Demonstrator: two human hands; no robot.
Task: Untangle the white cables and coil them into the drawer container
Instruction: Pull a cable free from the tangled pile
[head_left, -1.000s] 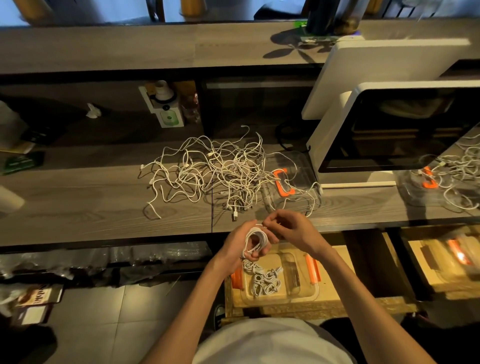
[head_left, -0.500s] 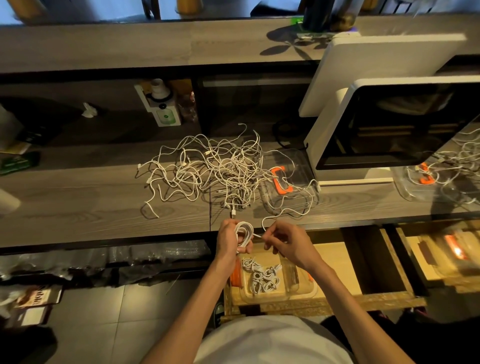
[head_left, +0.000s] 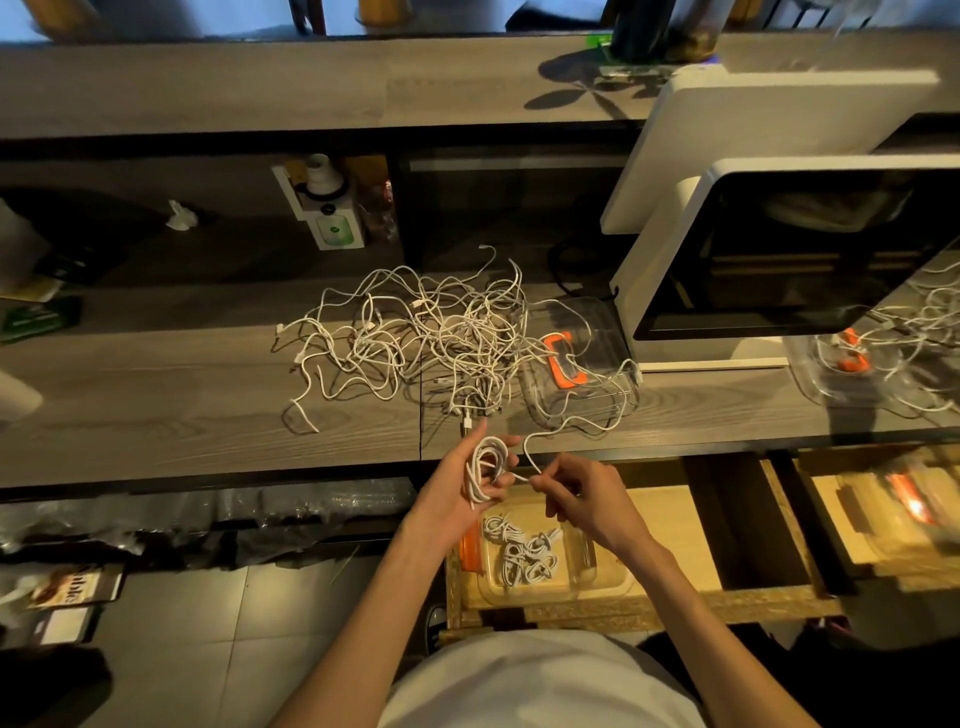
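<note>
Now the coil (head_left: 487, 469) in my left hand (head_left: 457, 488) has more loops than a second ago, and less slack trails back to the pile, so this cable is nearly wound and close to going in the container. Taking the counter (head_left: 208, 410) as landmark: it is broad grey wood grain, and on it sprawls the pile (head_left: 431, 338), thin, limp white cords in loose knots, with a clear lid (head_left: 576, 364) with an orange clip beside it. Just below the counter's near edge, the open drawer (head_left: 691, 525) of pale wood holds the container (head_left: 587, 561), clear plastic, with small tight bundles (head_left: 522, 553) inside. Above it, my left fingers curl round the coil; my right hand (head_left: 582, 499) pinches the cord's tail.
</note>
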